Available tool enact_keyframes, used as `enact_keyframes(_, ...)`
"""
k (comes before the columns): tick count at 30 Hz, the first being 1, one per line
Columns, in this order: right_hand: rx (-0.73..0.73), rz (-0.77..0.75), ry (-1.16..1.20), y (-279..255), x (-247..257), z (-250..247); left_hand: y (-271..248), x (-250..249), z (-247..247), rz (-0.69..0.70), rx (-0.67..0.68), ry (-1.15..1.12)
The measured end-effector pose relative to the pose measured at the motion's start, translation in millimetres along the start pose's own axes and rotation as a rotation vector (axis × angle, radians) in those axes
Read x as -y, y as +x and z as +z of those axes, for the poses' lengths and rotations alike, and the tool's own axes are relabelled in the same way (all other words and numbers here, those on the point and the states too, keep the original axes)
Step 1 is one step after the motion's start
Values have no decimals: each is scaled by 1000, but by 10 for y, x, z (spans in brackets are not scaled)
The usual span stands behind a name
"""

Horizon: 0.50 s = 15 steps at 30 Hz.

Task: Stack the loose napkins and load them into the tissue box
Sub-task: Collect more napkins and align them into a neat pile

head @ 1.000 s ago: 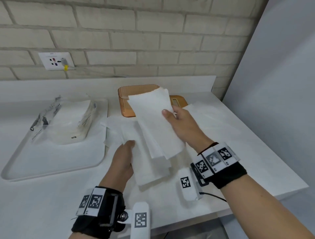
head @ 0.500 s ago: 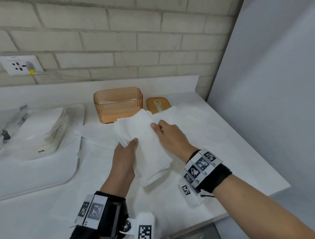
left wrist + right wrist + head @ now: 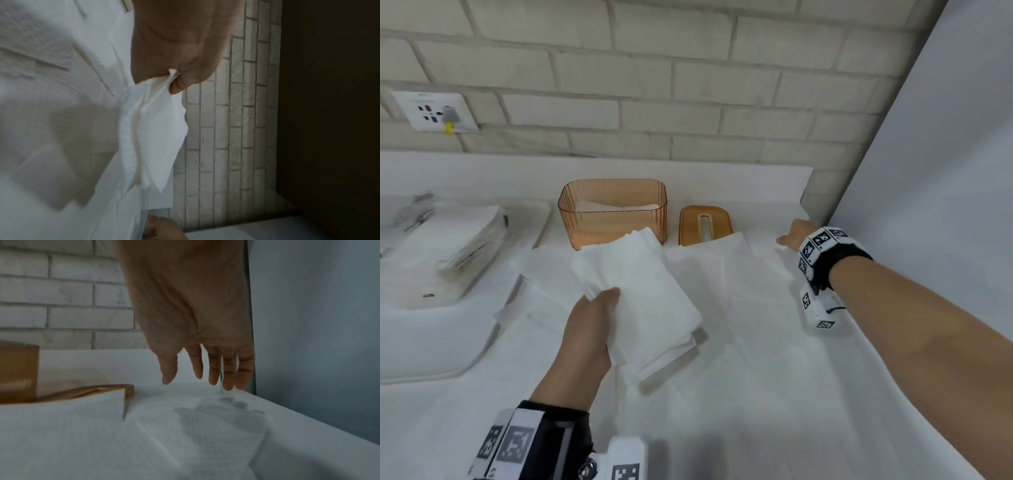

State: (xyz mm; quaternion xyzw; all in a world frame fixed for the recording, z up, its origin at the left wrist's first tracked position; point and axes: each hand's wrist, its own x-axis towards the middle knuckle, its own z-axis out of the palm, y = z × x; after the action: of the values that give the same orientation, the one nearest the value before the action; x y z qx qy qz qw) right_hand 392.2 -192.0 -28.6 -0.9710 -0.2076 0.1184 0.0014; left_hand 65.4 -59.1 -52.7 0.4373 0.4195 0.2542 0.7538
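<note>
My left hand (image 3: 599,308) grips a stack of white napkins (image 3: 643,291) held just above the counter; in the left wrist view the thumb pinches the napkin stack (image 3: 152,129) at its edge. Behind it stands the amber tissue box (image 3: 613,214), lidless, with napkins inside. Its amber lid (image 3: 705,224) lies to the right, partly under a loose napkin (image 3: 722,270). My right hand (image 3: 792,234) hovers far right near the back corner, fingers (image 3: 213,369) straight and spread just above a loose napkin (image 3: 185,426), holding nothing.
More loose napkins (image 3: 544,284) are spread over the white counter. A white tray (image 3: 448,342) on the left carries an opened plastic pack of napkins (image 3: 448,240). A grey panel (image 3: 945,171) closes the right side; a brick wall with a socket (image 3: 434,111) runs behind.
My right hand let go of the stack and reached right and back toward the corner. The left hand keeps the stack, now lower and nearer the box.
</note>
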Motion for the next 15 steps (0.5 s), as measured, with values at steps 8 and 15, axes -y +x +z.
enact_keyframes(8,162,-20,-40,537,-35,188,156,109,121,-29,-93,-24)
enact_keyframes(15,87,-254,252,605,-210,-307,301,134,381,-26,-66,-11)
